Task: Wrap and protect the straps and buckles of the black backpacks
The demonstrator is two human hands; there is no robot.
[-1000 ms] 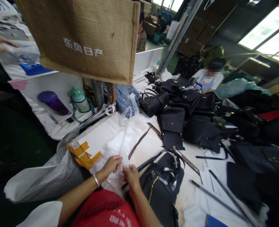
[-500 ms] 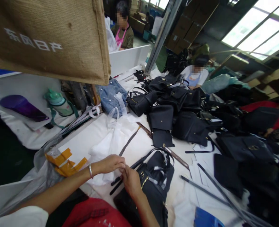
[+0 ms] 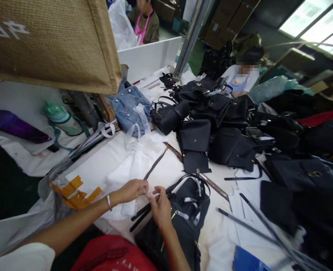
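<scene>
My left hand (image 3: 136, 189), with a silver bracelet at its wrist, is closed in a pinch. Its fingertips meet those of my right hand (image 3: 160, 207), whose thumb side also looks pinched while other fingers are raised and curled. Whatever lies between the fingertips is too small to make out. Under and beside my right hand lies a black backpack (image 3: 180, 229) with gold zips, its handle and fittings partly wrapped in clear film. Two dark strap ends stick out of it to the left, below my hands. Behind my left hand lies a narrow dark strip (image 3: 156, 164).
Several black bags (image 3: 196, 137) are heaped across the table's far and right side. A denim bag (image 3: 131, 111) lies at the back, beside white plastic. Orange tape (image 3: 77, 192) sits at left. A burlap bag (image 3: 70, 49) hangs upper left. Two people work beyond the table.
My right hand has loosened from my left, its upper fingers lifting, while the fingertips stay close together. The camera view has shifted slightly. The black backpack stays in place.
</scene>
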